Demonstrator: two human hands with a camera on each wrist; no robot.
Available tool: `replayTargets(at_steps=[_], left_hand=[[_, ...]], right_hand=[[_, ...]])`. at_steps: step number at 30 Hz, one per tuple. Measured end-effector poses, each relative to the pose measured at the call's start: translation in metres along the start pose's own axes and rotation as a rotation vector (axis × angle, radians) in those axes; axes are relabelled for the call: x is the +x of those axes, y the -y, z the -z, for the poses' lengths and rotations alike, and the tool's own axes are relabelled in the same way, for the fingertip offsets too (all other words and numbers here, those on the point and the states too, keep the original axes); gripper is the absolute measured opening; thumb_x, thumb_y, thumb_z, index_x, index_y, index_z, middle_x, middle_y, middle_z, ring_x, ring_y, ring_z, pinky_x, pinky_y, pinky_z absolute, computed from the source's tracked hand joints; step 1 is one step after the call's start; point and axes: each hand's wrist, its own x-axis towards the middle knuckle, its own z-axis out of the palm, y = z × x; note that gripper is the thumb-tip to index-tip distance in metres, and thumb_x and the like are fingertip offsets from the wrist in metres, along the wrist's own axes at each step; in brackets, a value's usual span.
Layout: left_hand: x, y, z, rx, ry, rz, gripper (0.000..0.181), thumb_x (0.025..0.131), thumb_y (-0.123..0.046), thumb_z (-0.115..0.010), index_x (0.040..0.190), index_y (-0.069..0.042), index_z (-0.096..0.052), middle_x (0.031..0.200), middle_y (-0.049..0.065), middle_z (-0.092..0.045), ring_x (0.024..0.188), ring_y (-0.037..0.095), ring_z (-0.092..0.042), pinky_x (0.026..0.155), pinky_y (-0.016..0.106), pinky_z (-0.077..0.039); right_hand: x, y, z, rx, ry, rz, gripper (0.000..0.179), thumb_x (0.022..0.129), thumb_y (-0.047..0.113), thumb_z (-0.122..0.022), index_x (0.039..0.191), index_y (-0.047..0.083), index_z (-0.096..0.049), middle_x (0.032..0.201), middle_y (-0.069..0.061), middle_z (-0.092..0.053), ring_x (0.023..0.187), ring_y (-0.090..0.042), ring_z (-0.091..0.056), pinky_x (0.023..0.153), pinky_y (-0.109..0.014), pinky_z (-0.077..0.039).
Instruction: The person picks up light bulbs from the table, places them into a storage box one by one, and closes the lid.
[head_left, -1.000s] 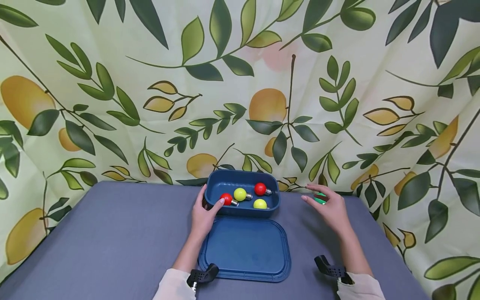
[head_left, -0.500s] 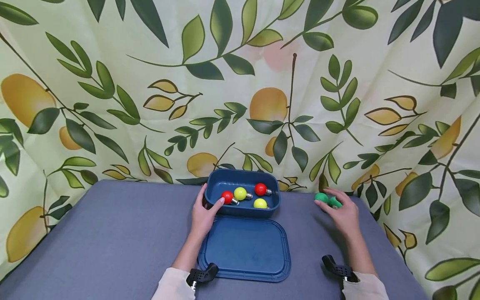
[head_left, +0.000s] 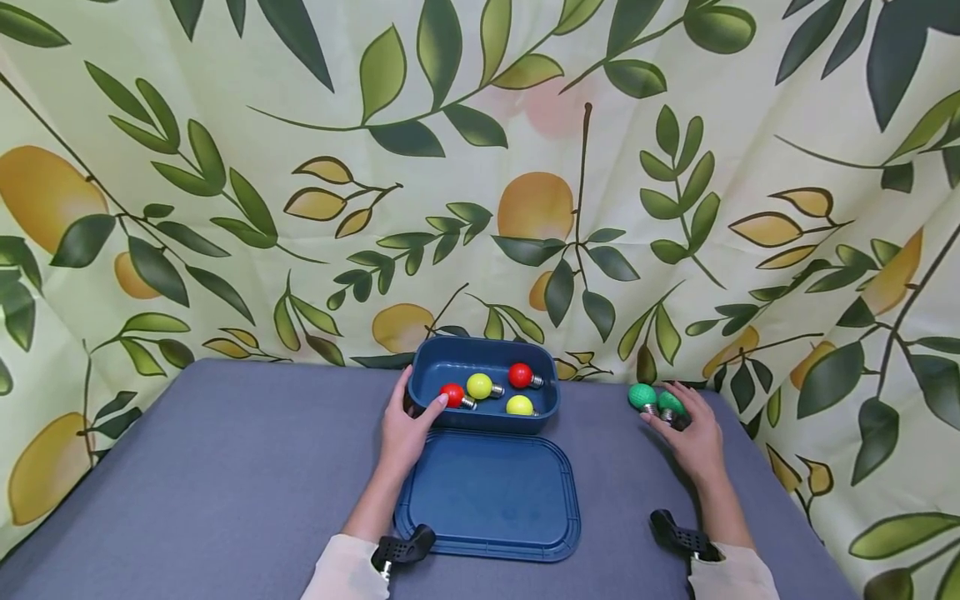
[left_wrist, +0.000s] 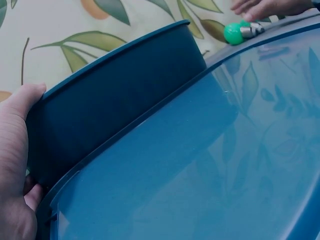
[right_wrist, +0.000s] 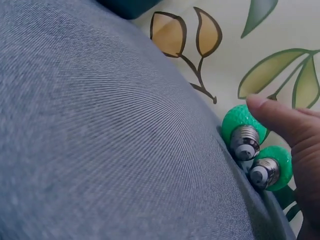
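Pale long sleeves, a pair: left cuff and right cuff, each below a black wrist bracket.

One flat blue rectangular lid, corners rounded, rim ridged; lies on the desk, which is covered in grey-blue ribbed cloth.

Left hand: grips the left end of the bin, thumb over the rim, fingers around the outside.

One dark-blue rectangular bin, corners rounded; stands just behind the lid, by the desk's far edge. Contents, four round bulbs with metal screw bases: a yellow bulb by the near wall, toward the right; a red bulb by the left thumb; a second yellow bulb near the middle; a second red bulb farther back, right.

Right hand: near the desk's far right corner, thumb and fingers apart, narrowly spread about the green pair; contact cannot be told.

Two green textured round bulbs, screw bases of metal: left-hand one and right-hand one, side by side on the desk.

Hanging cream fabric, printed with leaves and orange fruit; behind the desk.
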Motion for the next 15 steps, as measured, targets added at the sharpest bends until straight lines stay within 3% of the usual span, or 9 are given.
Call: replayTargets(at_steps=[7,11,15], left_hand=[[0.0,0.002,-0.001,-0.005,0.009,-0.006,0.081,0.092,-0.032,-0.075,0.159,-0.019,-0.032,0.163,0.013,-0.035,0.147,0.035,-0.039,0.121,0.052,-0.034],[0.0,0.002,-0.001,-0.013,0.005,-0.006,0.081,0.092,-0.032,-0.075,0.159,-0.019,-0.032,0.163,0.013,-0.035,0.148,0.035,-0.039,0.121,0.051,-0.034],[0.0,0.001,-0.001,-0.008,-0.002,-0.002,0.082,0.091,-0.033,-0.076,0.159,-0.019,-0.033,0.163,0.012,-0.035,0.148,0.034,-0.039,0.121,0.049,-0.035]], right_hand=[[-0.006,-0.009,0.001,-0.039,0.039,-0.023,0.071,0.082,0.02,-0.084,0.143,-0.001,-0.053,0.15,-0.031,-0.045,0.139,-0.054,-0.038,0.11,-0.07,-0.03],[-0.008,-0.012,-0.001,-0.019,-0.021,0.001,0.06,0.082,0.012,-0.083,0.135,-0.002,-0.06,0.143,-0.03,-0.052,0.134,-0.05,-0.045,0.108,-0.065,-0.035],[-0.009,-0.012,-0.002,-0.027,-0.084,-0.004,0.054,0.08,0.009,-0.084,0.129,-0.001,-0.065,0.135,-0.026,-0.057,0.124,-0.043,-0.053,0.098,-0.05,-0.041]])
